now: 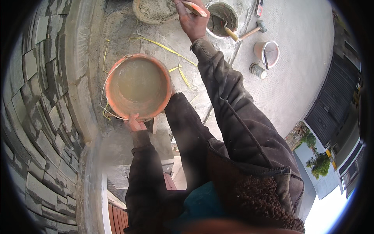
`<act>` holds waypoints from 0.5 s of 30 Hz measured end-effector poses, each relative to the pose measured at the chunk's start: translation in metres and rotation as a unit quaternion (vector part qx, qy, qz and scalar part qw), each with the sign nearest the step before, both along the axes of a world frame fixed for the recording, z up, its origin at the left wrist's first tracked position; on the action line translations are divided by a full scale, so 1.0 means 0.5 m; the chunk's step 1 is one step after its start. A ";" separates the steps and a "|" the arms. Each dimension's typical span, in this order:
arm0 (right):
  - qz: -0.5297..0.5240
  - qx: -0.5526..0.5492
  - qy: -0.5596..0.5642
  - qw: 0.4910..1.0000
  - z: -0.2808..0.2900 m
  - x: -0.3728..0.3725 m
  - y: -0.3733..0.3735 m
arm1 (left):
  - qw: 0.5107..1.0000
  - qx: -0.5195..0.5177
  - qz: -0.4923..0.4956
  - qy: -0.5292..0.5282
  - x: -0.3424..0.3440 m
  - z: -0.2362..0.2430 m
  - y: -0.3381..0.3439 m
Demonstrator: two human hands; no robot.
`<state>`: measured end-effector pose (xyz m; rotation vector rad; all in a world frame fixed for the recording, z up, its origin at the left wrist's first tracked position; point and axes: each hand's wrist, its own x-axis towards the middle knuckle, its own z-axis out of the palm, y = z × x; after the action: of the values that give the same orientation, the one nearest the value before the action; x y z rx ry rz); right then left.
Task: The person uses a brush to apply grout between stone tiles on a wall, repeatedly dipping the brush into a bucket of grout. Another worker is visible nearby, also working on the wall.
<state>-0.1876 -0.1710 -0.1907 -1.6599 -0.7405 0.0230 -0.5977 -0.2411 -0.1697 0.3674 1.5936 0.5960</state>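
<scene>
My left hand (134,123) is closed on the near rim of an orange bucket (162,78) holding murky grey liquid, its wire handle hanging at the left. My right hand (193,24) reaches to the top, closed on an orange-handled tool (198,9) whose far end I cannot make out, beside a tub of grey mortar (150,11). Just right of that hand, a cement-crusted bucket (216,17) has a wooden-handled trowel (231,34) in it.
A mallet (261,27), white pail (269,50), metal can (257,71) and red tool (259,8) lie rightward on pavement. Yellow straps (163,46) cross the dusty ground. A stone-clad wall (43,117) runs along the left; a dark gate (327,101) stands at far right.
</scene>
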 end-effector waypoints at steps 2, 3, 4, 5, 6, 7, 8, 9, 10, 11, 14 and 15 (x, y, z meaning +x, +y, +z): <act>0.055 -0.020 0.154 0.986 0.126 -0.095 -0.061 | 0.999 0.014 0.022 0.043 -0.052 -0.012 -0.020; 0.120 -0.067 0.083 0.987 0.201 -0.139 -0.085 | 0.999 0.031 0.025 0.004 -0.051 0.011 -0.018; 0.202 -0.125 0.013 0.971 0.268 -0.188 -0.102 | 0.998 0.052 0.032 -0.032 -0.046 0.041 -0.021; 0.292 -0.141 -0.009 0.946 0.324 -0.244 -0.110 | 0.998 0.037 0.034 -0.050 -0.063 0.066 -0.030; 0.350 -0.175 -0.011 0.920 0.362 -0.301 -0.123 | 0.996 0.048 0.027 -0.065 -0.079 0.085 -0.037; 0.385 -0.196 -0.003 0.902 0.381 -0.358 -0.136 | 0.995 0.052 0.028 -0.076 -0.097 0.111 -0.057; 0.425 -0.244 -0.045 0.871 0.383 -0.411 -0.154 | 0.993 0.083 0.035 -0.077 -0.108 0.143 -0.072; 0.451 -0.279 -0.076 0.844 0.383 -0.456 -0.161 | 0.998 0.035 0.008 -0.060 -0.112 0.204 -0.061; 0.460 -0.291 -0.091 0.834 0.378 -0.506 -0.170 | 0.994 0.054 0.081 -0.048 -0.128 0.213 -0.086; 0.479 -0.298 -0.100 0.819 0.386 -0.539 -0.173 | 0.995 0.066 0.074 -0.030 -0.147 0.249 -0.100; 0.547 -0.321 -0.136 0.761 0.469 -0.600 -0.181 | 0.990 0.101 0.093 -0.018 -0.195 0.372 -0.144; 0.565 -0.272 -0.174 0.759 0.503 -0.612 -0.192 | 0.989 0.099 0.110 -0.011 -0.218 0.381 -0.173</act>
<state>-0.4936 -0.2669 0.0606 -1.4859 -2.1004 0.8821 -0.7066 -0.3276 0.0210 0.3324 1.5689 0.9294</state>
